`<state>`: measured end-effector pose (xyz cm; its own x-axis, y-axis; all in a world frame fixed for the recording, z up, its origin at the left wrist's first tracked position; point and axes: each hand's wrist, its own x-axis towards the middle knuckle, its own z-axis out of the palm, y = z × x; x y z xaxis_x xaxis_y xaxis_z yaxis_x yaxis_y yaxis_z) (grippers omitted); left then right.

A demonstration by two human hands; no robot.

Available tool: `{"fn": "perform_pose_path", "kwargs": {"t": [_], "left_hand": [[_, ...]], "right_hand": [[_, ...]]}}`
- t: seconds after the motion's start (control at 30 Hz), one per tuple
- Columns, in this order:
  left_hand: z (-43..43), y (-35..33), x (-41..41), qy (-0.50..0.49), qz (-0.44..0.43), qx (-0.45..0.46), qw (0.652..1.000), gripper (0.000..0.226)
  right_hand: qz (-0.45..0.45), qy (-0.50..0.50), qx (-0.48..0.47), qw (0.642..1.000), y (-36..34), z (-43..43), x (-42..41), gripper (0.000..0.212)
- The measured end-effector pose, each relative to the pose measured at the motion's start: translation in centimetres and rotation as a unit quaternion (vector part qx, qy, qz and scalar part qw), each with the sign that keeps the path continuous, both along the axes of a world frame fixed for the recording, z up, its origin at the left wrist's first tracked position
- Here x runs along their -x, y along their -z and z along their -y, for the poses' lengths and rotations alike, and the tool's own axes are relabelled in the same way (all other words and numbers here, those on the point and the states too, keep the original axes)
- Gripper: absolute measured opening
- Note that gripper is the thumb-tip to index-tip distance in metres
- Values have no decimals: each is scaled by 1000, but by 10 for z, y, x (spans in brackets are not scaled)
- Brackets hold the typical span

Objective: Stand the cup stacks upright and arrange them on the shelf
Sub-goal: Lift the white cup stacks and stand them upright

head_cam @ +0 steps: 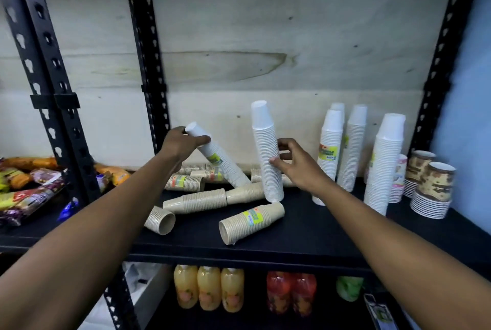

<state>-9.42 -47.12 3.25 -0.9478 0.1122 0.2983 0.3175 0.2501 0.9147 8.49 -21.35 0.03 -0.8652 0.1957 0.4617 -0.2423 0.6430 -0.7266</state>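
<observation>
My left hand (180, 145) grips the top of a white cup stack (220, 161) that leans steeply, its foot among the fallen stacks. My right hand (297, 163) holds a second white stack (267, 151) near its middle; it stands almost upright on the black shelf (305, 234), tilted slightly left. Several beige cup stacks lie on their sides: one at the front (251, 219), a long one (196, 200), a short one (160, 219) and more behind. White stacks (330, 149) (353, 149) (385, 162) stand upright to the right.
Patterned brown cups (433, 183) sit on stacked lids at the far right. Black slotted uprights (144, 50) frame the bay. Snack packets (24, 191) fill the left bay. Juice bottles (208, 288) stand on the shelf below.
</observation>
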Motion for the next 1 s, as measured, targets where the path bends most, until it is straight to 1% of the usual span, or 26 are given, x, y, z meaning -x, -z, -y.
{"fn": "perform_pose_path", "kwargs": {"t": [0.13, 0.23, 0.37, 0.47, 0.57, 0.67, 0.83, 1.0], "left_hand": [[-34, -22, -24, 18, -59, -28, 998, 45], [-56, -44, -40, 21, -94, -60, 993, 46], [-87, -74, -62, 67, -122, -93, 986, 47], [-112, -80, -84, 111, -140, -76, 981, 47], [-135, -72, -106, 149, -148, -51, 976, 49], [-152, -61, -122, 159, -147, -31, 976, 44], [-177, -42, -141, 190, -143, -2, 971, 47], [-193, -35, -149, 202, -140, 2, 969, 45]], "right_hand": [[-49, 44, 41, 997, -20, -24, -27, 54], [-57, 68, 53, 995, -33, -42, -50, 51], [-53, 104, 44, 992, -39, -60, -81, 46], [-47, 138, 22, 989, -33, -72, -100, 49], [-32, 151, 16, 988, -23, -81, -114, 50], [-27, 160, 9, 987, -14, -86, -123, 51], [-18, 175, 3, 984, -1, -93, -130, 50], [-30, 188, -1, 982, 4, -97, -126, 53]]}}
